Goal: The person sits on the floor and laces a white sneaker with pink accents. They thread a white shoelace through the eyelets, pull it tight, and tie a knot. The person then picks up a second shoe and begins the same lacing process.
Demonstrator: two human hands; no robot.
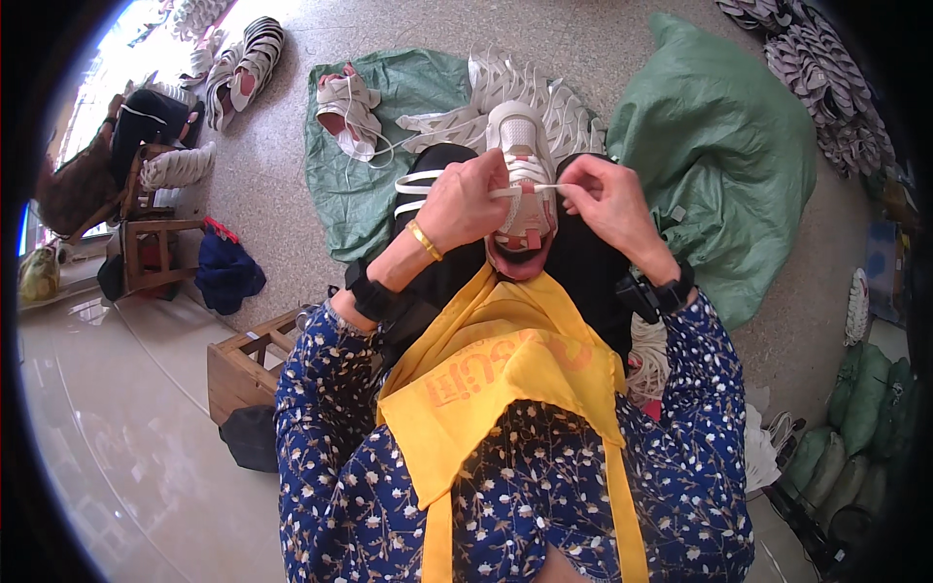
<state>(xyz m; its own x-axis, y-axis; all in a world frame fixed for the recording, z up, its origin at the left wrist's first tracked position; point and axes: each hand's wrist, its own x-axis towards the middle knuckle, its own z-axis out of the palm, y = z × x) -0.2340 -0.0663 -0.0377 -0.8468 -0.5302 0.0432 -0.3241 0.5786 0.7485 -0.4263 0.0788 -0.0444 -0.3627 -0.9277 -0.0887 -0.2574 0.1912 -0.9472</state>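
A beige-and-white sneaker (513, 128) with pink parts rests between my knees, its toe pointing away from me. White shoelace (548, 187) runs across its tongue and is pulled taut between my two hands. My left hand (465, 202) is closed on the lace at the left side of the shoe, and loops of lace stick out left of it. At the right side, my right hand (604, 202) pinches the lace between thumb and fingers. The sneaker's heel opening faces me, against my yellow apron (486, 389).
Ahead on the left, a green sheet (335, 209) bears a loose sneaker (347, 109) with trailing lace. Pale shoe uppers (569, 121) lie behind my sneaker. A bulky green sack (719, 146) stands right. A wooden stool (238, 374) is at my left; stacked uppers (826, 83) are far right.
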